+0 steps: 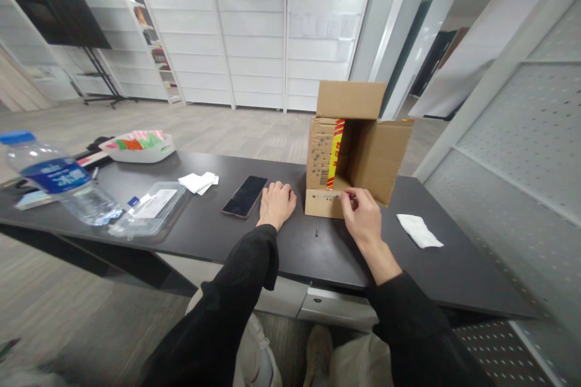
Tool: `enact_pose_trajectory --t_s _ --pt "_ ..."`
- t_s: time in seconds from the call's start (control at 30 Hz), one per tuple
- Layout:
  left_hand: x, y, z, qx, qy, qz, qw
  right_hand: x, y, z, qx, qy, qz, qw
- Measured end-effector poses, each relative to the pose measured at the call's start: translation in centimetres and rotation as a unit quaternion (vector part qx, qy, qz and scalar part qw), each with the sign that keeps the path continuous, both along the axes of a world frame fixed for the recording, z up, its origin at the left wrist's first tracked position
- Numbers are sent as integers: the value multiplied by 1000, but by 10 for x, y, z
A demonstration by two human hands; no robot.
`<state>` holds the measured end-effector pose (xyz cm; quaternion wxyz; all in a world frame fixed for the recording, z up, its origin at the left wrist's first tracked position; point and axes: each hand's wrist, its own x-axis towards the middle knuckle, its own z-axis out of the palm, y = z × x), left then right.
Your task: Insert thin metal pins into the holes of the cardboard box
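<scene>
An open cardboard box (320, 157) stands on the dark table, its flaps spread. Several small greyish studs, perhaps screw heads, dot its left flap, and a row of small silver pieces (324, 196) runs along the lower flap (323, 208). At the right end of that row, my right hand (362, 213) is closed in a pinch; whatever is between thumb and finger is too small to name. My left hand (276, 204) rests palm down on the table, fingers loosely bent and holding nothing, beside a black phone (245, 196). A thin dark rod (316, 227) lies before the box.
Left on the table (204, 236) are a clear plastic case (152, 208), a water bottle (63, 178), a folded tissue (198, 182) and a white basket (145, 155) of colourful packets. Another tissue (418, 230) lies right. A perforated panel (521, 151) borders the right side.
</scene>
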<state>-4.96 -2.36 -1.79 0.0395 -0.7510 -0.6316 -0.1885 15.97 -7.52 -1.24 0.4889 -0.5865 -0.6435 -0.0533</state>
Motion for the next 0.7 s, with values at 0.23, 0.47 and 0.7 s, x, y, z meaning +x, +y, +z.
enact_pose_trajectory --t_s 0.23,0.47,0.7 --pt "0 1 -1 9 -2 -5 1000 48 -45 13 89 66 -127 986" --pt "0 0 1 13 -2 -8 1000 149 -43 -5 -192 -52 -281 939" --pt "-1 0 0 16 12 -6 1000 155 -42 -22 -247 -67 -306 917"
